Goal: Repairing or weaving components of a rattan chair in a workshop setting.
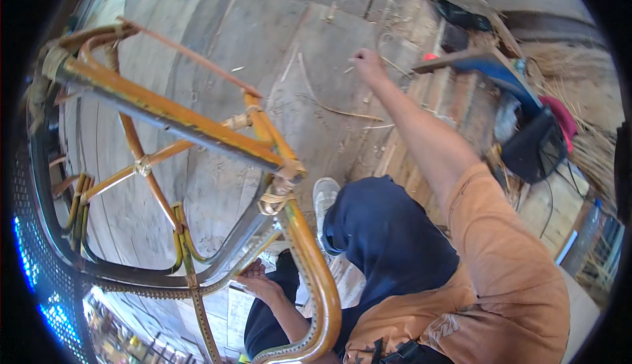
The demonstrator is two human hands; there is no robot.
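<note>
A rattan chair frame point(178, 120) with a varnished yellow-brown finish fills the left side, tipped over. Pale bindings point(275, 202) wrap its joints, and dotted rows of small holes or tacks run along some poles. My left hand point(257, 283) is low, beside the frame's curved lower bar, palm turned up with its fingers apart; whether it touches the bar I cannot tell. Out over the floor, my right hand point(370, 67) is stretched far forward, fingers curled closed. Anything inside them is hidden. Thin cane strips point(342, 110) lie on the floor near it.
The floor is of worn wooden boards point(217, 41). On the right are a blue-sided wooden piece point(494, 71), a black mesh-like item point(536, 143), a clear bottle point(584, 235) and bundled cane strands point(592, 100). Dark woven mesh point(49, 305) borders the frame at far left.
</note>
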